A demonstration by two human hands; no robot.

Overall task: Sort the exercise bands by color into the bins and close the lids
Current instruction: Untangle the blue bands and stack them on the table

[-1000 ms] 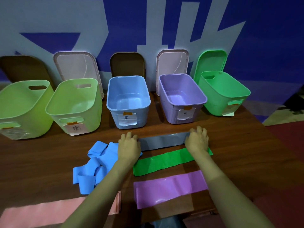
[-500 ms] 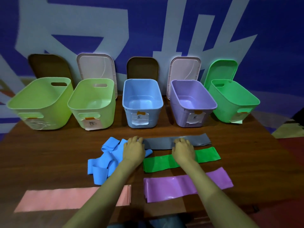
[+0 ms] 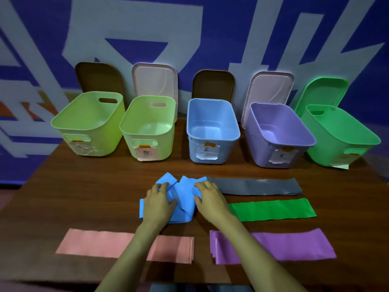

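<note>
A crumpled blue band [image 3: 184, 198] lies at mid-table. My left hand [image 3: 157, 202] grips its left side and my right hand [image 3: 208, 197] grips its right side, bunching it between them. Flat on the table lie a grey band [image 3: 256, 186], a green band [image 3: 271, 209], a purple band [image 3: 292, 245] and a pink band [image 3: 92, 243]. Behind them stand open bins in a row: two yellow-green bins [image 3: 69, 123] [image 3: 128, 131], a blue bin [image 3: 230, 152], a purple bin [image 3: 259, 152] and a green bin [image 3: 320, 148].
Lids lean on the wall behind the bins: brown [image 3: 99, 79], pink [image 3: 154, 81], brown [image 3: 213, 83], pink [image 3: 270, 89], green [image 3: 324, 91]. The wooden table [image 3: 84, 197] ends at the left and right near the outer bins.
My right hand left the grey band and slid left onto the blue band. Both hands have drawn the blue band into a tighter bunch.
</note>
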